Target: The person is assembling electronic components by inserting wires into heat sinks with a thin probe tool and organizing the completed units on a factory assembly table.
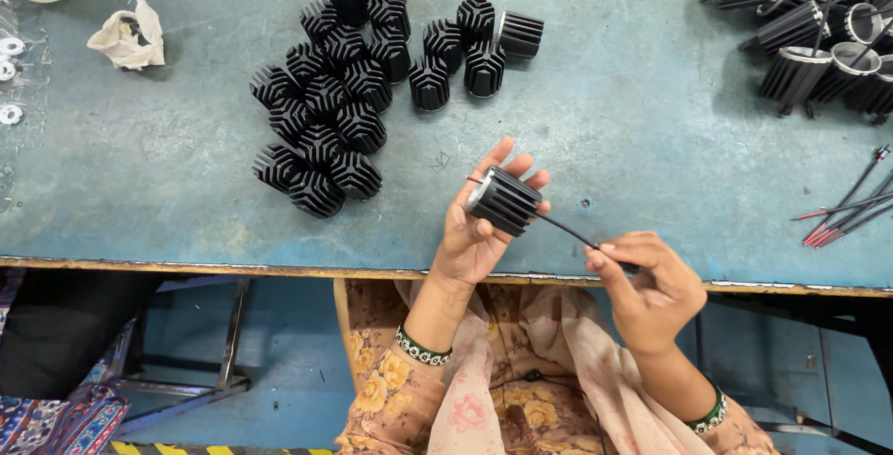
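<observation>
At the far left of the blue counter, a crumpled pale rag is lying near the back edge, with small white rings sitting beside it at the frame's border. Moving right, a cluster of black finned cylinders is standing on end, packed side by side and touching. Next comes your left hand, palm up just above the counter's front edge; its fingers are curling around one black finned cylinder, gripping it by the ribbed wall. That cylinder is lying tilted, its long axis running from upper left to lower right, with the pale-rimmed end facing up-left toward your fingertips. A thin black wire is passing through it, poking out slightly at the upper left and stretching down-right along the same axis. Your right hand is pinching that wire's lower end between thumb and fingertips, well clear of the cylinder. At the far right, a heap of finned cylinders with silver rims is lying at the back, and loose red-tipped wires are lying below it.
</observation>
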